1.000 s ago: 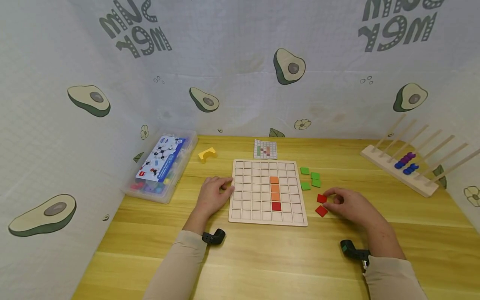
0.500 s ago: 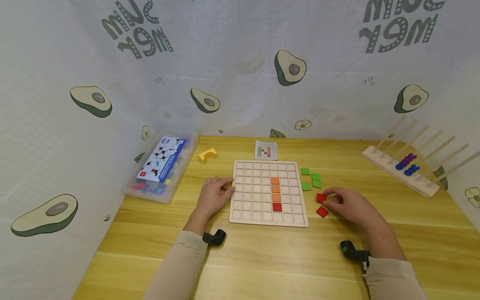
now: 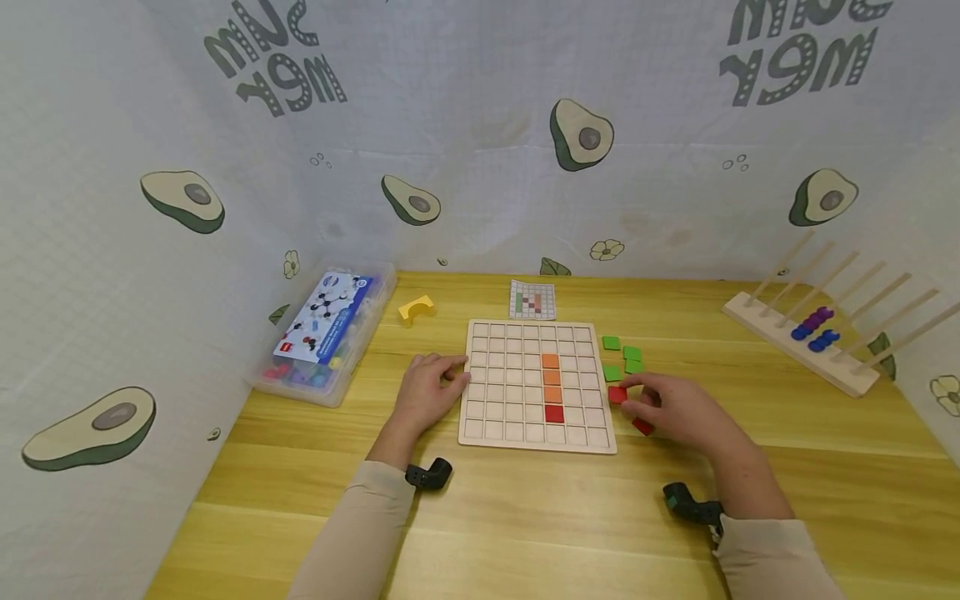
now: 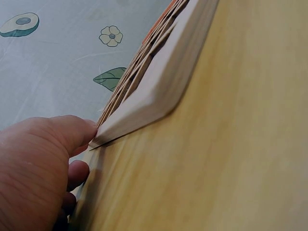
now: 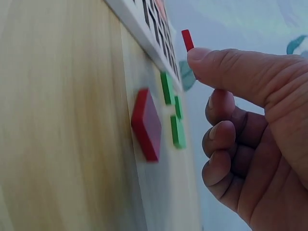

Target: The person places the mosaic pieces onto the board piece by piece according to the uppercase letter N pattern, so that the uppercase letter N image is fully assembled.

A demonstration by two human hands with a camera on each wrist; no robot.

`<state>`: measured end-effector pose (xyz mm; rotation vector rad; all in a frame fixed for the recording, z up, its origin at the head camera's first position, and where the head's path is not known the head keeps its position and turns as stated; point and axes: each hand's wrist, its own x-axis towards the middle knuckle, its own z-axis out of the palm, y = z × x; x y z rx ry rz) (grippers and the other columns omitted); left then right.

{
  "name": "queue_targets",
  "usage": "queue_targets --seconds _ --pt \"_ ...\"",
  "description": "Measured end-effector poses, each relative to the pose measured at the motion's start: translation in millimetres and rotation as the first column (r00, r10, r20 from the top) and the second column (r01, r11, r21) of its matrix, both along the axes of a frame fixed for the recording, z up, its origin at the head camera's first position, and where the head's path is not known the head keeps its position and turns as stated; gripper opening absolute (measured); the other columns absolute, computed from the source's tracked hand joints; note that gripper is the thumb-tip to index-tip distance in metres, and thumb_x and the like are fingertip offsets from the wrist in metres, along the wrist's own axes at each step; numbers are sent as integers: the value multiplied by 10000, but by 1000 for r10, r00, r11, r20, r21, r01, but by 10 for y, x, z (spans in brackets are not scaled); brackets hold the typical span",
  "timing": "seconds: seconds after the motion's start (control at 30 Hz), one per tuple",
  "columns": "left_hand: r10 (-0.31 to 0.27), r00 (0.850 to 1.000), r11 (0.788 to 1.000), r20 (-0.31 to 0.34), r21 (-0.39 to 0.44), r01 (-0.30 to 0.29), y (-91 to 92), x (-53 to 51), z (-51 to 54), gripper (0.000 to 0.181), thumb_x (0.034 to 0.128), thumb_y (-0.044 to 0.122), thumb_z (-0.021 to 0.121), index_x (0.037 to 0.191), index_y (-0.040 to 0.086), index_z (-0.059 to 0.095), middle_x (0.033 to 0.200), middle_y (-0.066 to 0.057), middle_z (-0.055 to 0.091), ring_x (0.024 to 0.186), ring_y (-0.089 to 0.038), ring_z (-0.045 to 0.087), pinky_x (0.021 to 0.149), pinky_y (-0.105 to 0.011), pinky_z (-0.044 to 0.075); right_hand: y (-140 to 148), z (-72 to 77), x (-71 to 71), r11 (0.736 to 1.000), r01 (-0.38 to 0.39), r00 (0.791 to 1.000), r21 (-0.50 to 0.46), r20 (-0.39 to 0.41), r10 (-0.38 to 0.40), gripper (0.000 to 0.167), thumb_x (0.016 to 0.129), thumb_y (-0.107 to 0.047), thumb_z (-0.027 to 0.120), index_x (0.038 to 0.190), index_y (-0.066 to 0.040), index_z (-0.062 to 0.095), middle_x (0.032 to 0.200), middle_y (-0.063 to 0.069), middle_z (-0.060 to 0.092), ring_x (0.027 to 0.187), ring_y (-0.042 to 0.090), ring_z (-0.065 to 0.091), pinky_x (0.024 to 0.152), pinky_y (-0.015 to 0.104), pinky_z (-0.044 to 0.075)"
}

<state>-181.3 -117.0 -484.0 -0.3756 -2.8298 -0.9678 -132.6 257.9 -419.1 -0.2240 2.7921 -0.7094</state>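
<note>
L hand (image 3: pixel 425 392) thumb/idx ext., R hand (image 3: pixel 680 408) pinching.

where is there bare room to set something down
The widest patch is on the near side of the board, between the left sleeve and right sleeve. Another lies between the green tiles and the peg rack. The board's right side is crowded: green tiles, the right hand pinching one red tile, and a second red tile partly hidden.
</note>
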Motion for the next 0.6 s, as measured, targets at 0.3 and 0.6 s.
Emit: queue_targets --seconds 0.3,0.6 --pt "-4 1000 1000 -5 -3 4 -5 5 10 346 976 336 688 1278 173 732 910 -1 685 840 -183 499 788 -330 408 -243 -23 -25 995 -91 995 -29 -46 90 279 959 -260 715 1199 -119 693 734 -22 495 637 131 437 565 255 335" --pt "-2 1000 1000 -6 -7 2 0 -3 -1 341 976 329 688 1275 171 735 904 -3 683 843 -188 502 789 -330 409 -481 -34 -66 992 -116 993 -43 -21 115 270 957 -277 717 1191 -143 711 733 -17 509 667 143 456 570 261 353"
